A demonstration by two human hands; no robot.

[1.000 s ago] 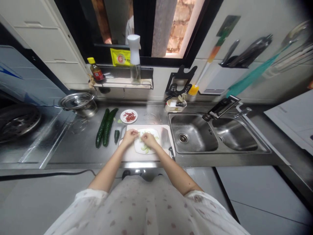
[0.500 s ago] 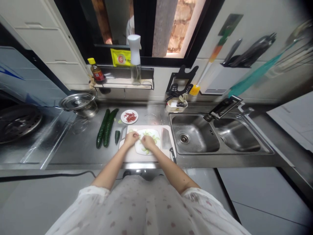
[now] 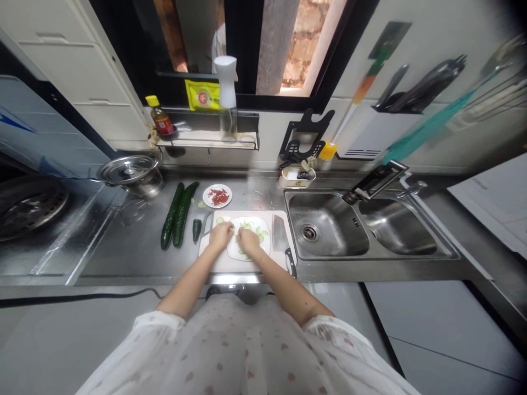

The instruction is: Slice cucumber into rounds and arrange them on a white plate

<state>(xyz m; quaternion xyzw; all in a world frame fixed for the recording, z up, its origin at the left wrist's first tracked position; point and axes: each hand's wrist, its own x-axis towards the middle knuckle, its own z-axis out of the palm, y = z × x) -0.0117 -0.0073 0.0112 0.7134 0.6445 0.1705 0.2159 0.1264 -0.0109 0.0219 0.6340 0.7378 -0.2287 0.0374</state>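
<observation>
Gently work left hand (image 3: 221, 236) and right hand (image 3: 248, 242) low over centre-frame plate (image 3: 233, 250) of green slices (image 3: 261, 234), with fingers (image 3: 229, 231) curled, pinch hidden

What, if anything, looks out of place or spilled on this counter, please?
A couple of pale green slices lie loose on the metal counter, between the two long cucumbers and the small plate of red pieces. They look stray because other slices lie on the white plate and cutting board. Nothing appears damaged.
</observation>
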